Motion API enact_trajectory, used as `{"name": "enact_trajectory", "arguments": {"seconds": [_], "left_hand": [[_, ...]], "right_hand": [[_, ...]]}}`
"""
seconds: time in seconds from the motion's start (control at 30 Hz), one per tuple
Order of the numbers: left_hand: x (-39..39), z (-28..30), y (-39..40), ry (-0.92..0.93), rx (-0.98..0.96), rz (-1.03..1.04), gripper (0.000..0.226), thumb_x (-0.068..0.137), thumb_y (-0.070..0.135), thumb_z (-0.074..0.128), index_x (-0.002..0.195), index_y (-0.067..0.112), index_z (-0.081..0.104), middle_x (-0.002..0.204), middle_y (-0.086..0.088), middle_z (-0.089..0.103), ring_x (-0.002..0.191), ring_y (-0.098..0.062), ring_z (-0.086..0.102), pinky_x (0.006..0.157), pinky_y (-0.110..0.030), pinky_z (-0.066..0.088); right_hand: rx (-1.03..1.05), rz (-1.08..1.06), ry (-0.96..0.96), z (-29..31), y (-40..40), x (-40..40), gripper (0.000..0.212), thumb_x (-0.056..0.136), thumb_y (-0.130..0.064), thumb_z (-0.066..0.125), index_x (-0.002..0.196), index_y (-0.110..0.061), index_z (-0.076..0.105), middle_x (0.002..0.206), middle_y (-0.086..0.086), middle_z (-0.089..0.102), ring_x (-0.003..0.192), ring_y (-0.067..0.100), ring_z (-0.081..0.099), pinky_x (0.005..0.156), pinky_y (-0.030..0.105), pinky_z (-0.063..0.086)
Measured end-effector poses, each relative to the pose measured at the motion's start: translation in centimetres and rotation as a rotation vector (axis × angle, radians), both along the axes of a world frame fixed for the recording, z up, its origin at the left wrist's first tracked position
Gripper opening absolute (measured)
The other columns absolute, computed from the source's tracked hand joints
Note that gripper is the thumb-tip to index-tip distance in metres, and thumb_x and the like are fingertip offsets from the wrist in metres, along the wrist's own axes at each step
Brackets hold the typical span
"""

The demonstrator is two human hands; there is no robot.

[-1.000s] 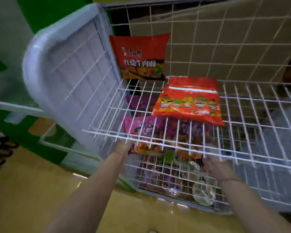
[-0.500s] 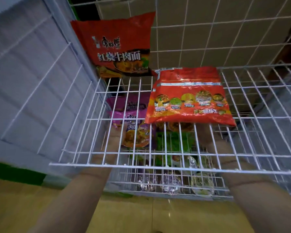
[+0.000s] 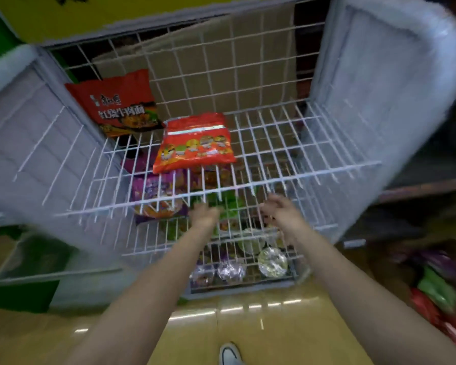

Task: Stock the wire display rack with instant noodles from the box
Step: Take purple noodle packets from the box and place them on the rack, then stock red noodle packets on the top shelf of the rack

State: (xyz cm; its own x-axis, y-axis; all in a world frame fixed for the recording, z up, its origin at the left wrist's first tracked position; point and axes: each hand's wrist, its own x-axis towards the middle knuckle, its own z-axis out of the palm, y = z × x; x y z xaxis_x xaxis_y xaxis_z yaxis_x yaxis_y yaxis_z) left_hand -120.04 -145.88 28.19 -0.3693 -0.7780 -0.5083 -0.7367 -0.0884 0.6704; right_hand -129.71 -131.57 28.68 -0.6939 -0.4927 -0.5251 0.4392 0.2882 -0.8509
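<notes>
The white wire rack (image 3: 287,177) fills the view. A red noodle pack (image 3: 195,143) lies flat on its upper shelf, and a second red pack (image 3: 119,104) leans upright in the back left corner. On the shelf below lie a purple pack (image 3: 158,193) and a green pack (image 3: 228,205). My left hand (image 3: 204,214) and my right hand (image 3: 279,209) hover at the front edge of the upper shelf, just over the lower shelf. Both are blurred, with loosely curled fingers and nothing in them.
Foil-lidded noodle bowls (image 3: 271,262) sit on the lowest shelf. Grey side panels (image 3: 385,96) close the rack left and right. A box with green and red packs (image 3: 437,288) stands on the floor at the right. My shoe (image 3: 229,354) shows below.
Both hands have drawn back from under the upper shelf to its front edge. The view has pulled back and swung right, bringing in the rack's right panel and the box.
</notes>
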Motion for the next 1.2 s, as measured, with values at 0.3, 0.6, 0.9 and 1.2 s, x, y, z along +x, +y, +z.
{"name": "enact_trajectory", "arguments": {"seconds": [0.3, 0.6, 0.9, 1.2], "left_hand": [[-4.2, 5.3, 22.2, 0.103, 0.151, -0.361, 0.015, 0.090, 0.016, 0.060, 0.082, 0.004, 0.059, 0.097, -0.016, 0.055, 0.086, -0.024, 0.054, 0.075, -0.032, 0.046], [-12.2, 9.5, 40.0, 0.183, 0.216, -0.667, 0.031, 0.094, 0.021, 0.056, 0.121, 0.008, 0.049, 0.115, -0.007, 0.050, 0.098, -0.019, 0.055, 0.078, -0.029, 0.051], [-21.6, 4.3, 53.8, 0.138, 0.348, -0.843, 0.032, 0.092, 0.020, 0.057, 0.119, 0.005, 0.049, 0.116, -0.011, 0.054, 0.092, -0.020, 0.057, 0.064, -0.022, 0.049], [-33.4, -5.7, 60.9, -0.027, 0.461, -0.801, 0.029, 0.095, 0.016, 0.054, 0.069, 0.019, 0.041, 0.074, -0.003, 0.048, 0.068, -0.012, 0.052, 0.067, -0.026, 0.044]], "right_hand": [[-0.051, -0.034, 0.041, 5.5, 22.2, -0.5, 0.029, 0.091, -0.009, 0.058, 0.119, -0.008, 0.051, 0.086, 0.005, 0.059, 0.072, 0.014, 0.058, 0.062, 0.025, 0.048], [-0.022, -0.317, 0.136, 9.4, 41.9, -4.3, 0.029, 0.090, -0.016, 0.062, 0.116, -0.013, 0.052, 0.101, 0.008, 0.063, 0.079, 0.016, 0.063, 0.062, 0.024, 0.050], [0.054, -0.580, 0.037, 5.5, 56.4, -9.0, 0.013, 0.091, -0.012, 0.059, 0.089, -0.020, 0.049, 0.080, 0.000, 0.059, 0.066, 0.012, 0.056, 0.053, 0.020, 0.046], [0.163, -0.633, -0.161, -3.8, 62.9, -21.6, 0.023, 0.092, -0.011, 0.057, 0.115, -0.010, 0.050, 0.098, 0.008, 0.060, 0.069, 0.014, 0.057, 0.056, 0.021, 0.048]]}}
